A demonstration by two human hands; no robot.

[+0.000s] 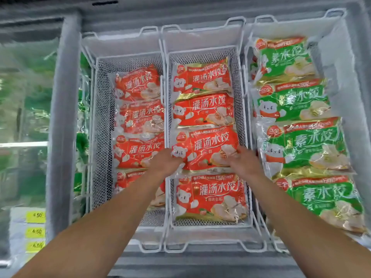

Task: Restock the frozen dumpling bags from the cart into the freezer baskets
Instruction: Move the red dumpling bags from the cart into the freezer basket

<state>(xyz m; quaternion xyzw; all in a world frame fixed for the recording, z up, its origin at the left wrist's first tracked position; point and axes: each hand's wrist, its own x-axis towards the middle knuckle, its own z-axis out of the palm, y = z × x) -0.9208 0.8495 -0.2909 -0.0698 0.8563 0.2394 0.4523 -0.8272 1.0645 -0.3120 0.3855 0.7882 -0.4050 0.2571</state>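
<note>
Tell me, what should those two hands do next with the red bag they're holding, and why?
Probably lower the red bag flat into the middle basket and let go. The left hand and right hand grip its two ends, and it already lines up as third in that basket's row of red bags.

Three baskets stand side by side in the freezer, dumpling bags inside.

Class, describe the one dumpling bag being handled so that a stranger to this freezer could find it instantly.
Start at the middle wire basket of the three in the freezer, the one showing four red bags. The held bag is third from the far end. Unlike its neighbours, it has the left hand gripping its near left corner and the right hand at its right edge.
</note>
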